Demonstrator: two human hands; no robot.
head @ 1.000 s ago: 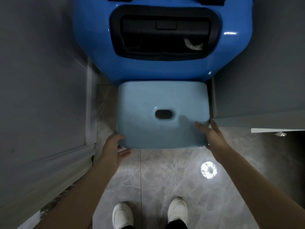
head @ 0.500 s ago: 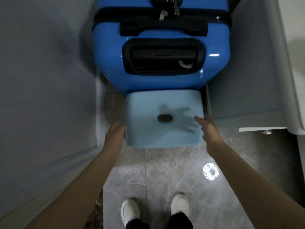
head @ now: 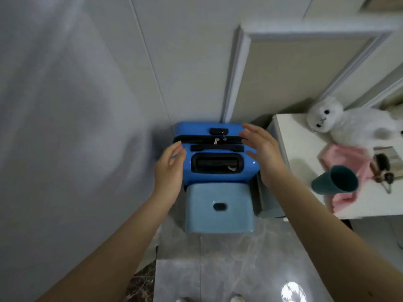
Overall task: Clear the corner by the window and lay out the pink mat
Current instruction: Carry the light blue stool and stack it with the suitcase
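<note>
Your left hand [head: 169,171] hovered at the left side of the blue suitcase [head: 218,153], its fingers [head: 174,152] relaxed and slightly spread, holding nothing. Your right hand [head: 265,153] hung over the suitcase's right side, fingers straight and wide, also holding nothing; you could not tell from this angle whether either hand touched the shell. The suitcase stood upright in the corner against the wall, its black handle recess and zipper facing up at you. Just in front of it, touching or nearly so, sat the light blue stool [head: 219,207] on the tiled floor [head: 218,269]. To your right, on the white surface [head: 298,147], lay a pink cloth [head: 346,158], partly under a white plush toy [head: 344,120] and beside a tipped teal cup [head: 334,179]. Whether that cloth was the pink mat could not be told. Some small dark things lay blurred at the surface's far right.
</note>
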